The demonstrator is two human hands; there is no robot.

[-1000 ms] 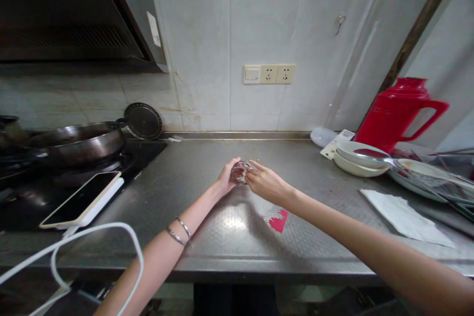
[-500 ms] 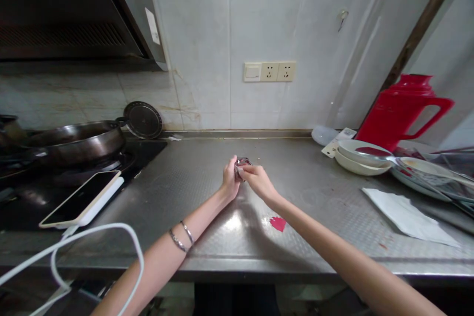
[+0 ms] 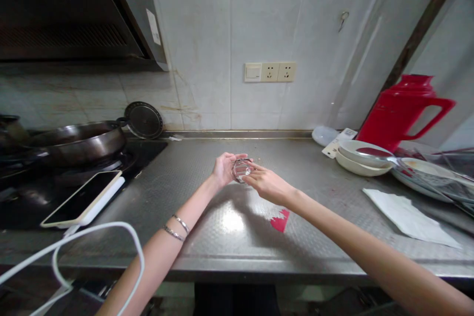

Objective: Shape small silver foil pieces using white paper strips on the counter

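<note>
A round, shiny metal thing [image 3: 237,172], ring-like with thin curved bands, is between my two hands above the steel counter [image 3: 177,207]. I cannot make out its exact kind. My left hand [image 3: 223,168] supports it from the left, fingers stretched out behind it and seen through its opening. At the right rim, my right hand [image 3: 263,180] grips it between thumb and fingers. A flat pink-red piece [image 3: 280,222] with a jagged edge lies on the counter below my right forearm.
On the left are a cooktop with a steel pan [image 3: 81,143] and a phone [image 3: 83,200] with a white cable [image 3: 122,225]. Stacked bowls [image 3: 361,165], a red thermos jug [image 3: 398,111] and a white napkin [image 3: 409,217] are on the right. Sockets [image 3: 270,72] sit on the wall.
My left hand has opened out and shifted slightly left, exposing more of the metal thing. My right hand has turned flatter, and its forearm has risen a little.
</note>
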